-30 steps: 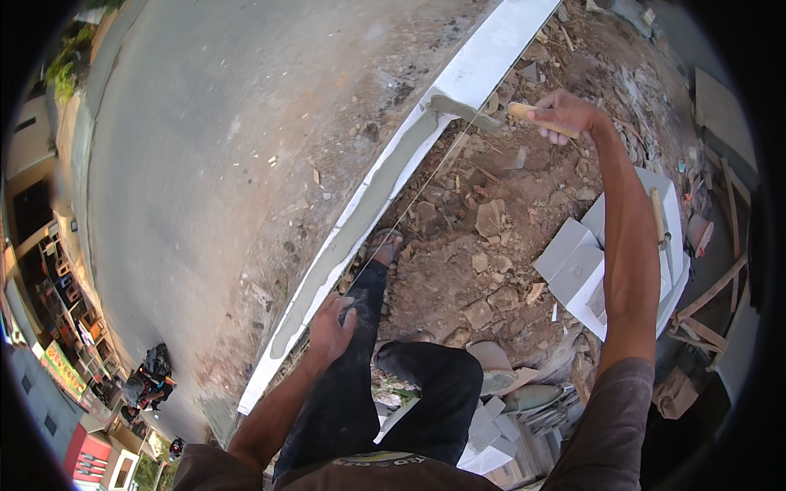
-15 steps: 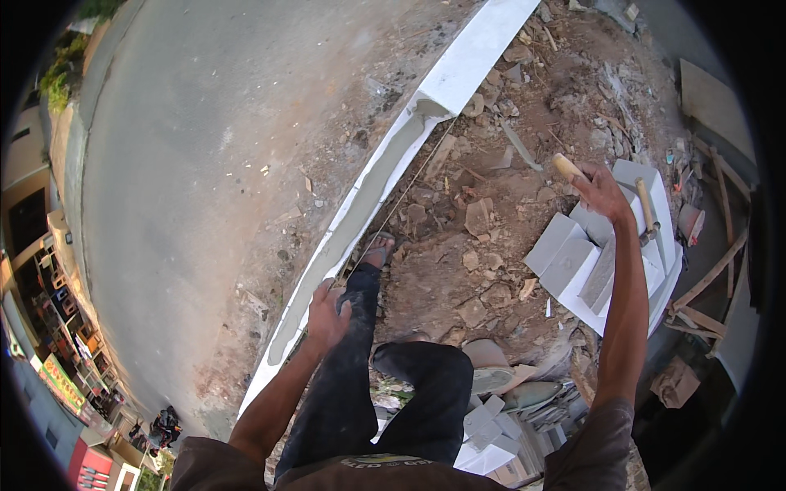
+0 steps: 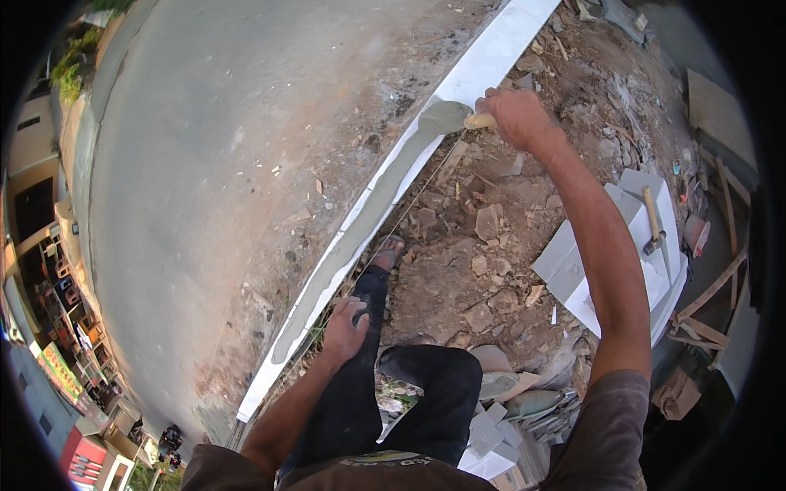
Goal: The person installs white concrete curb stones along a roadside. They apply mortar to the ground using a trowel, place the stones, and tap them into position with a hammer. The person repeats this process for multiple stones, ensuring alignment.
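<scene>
Soft daylight lights the road [image 3: 205,155]; fisheye distortion curves edges near black corners.

Brown short-sleeved shirt [image 3: 426,478], dark trousers [image 3: 350,397]

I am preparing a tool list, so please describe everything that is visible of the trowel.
The trowel has a pale handle that looks wooden, partly hidden by the right hand gripping it. Its grey blade seems to point left across the white wall, at the upper end of the mortar. Where blade ends and mortar begins, I cannot tell.
</scene>
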{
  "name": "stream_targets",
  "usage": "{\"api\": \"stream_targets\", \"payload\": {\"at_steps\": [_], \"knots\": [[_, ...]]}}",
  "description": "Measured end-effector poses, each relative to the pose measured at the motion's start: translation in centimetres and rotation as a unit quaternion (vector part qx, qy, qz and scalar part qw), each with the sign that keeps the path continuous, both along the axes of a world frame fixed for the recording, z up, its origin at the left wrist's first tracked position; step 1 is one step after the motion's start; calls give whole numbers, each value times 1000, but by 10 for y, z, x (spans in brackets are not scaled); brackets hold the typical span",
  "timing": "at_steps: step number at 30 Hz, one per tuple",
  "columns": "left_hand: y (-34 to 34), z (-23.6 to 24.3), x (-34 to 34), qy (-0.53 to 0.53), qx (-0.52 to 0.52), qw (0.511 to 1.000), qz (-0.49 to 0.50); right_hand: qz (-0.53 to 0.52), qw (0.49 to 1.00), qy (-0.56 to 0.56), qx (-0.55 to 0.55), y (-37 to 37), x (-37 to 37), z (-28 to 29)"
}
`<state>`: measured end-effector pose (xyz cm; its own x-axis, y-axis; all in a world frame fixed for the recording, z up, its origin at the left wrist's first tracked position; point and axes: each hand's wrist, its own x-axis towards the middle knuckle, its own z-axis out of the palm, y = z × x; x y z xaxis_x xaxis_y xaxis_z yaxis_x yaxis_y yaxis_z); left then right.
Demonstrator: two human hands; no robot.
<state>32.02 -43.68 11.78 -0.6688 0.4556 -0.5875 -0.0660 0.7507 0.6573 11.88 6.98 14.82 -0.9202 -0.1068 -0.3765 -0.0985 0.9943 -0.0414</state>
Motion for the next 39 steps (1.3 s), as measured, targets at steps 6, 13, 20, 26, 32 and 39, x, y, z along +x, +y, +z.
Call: {"api": "stream_targets", "payload": {"at_steps": [6, 13, 20, 26, 32, 39], "knots": [[-31, -3, -3, 10, -39, 999, 33, -43, 998, 45, -5, 27, -6, 40], [-32, -23, 0, 97, -87, 991, 14, -182, 979, 76, 56, 94, 33, 93], [-32, -45, -3, -61, -89, 994, -13, -303, 947, -20, -108, 94, 168, 54], [-26, -11, -15, -22, -52, 998, -25, -373, 862, -33, -341, 31, 204, -37], [-23, -6, -26, -8, -67, 997, -46, -424, 789, -1, -445, 17, 193, -69], [-43, -15, -24, -25, -60, 998, 13, -498, 718, 60, -483, -25, 222, -83]]}}
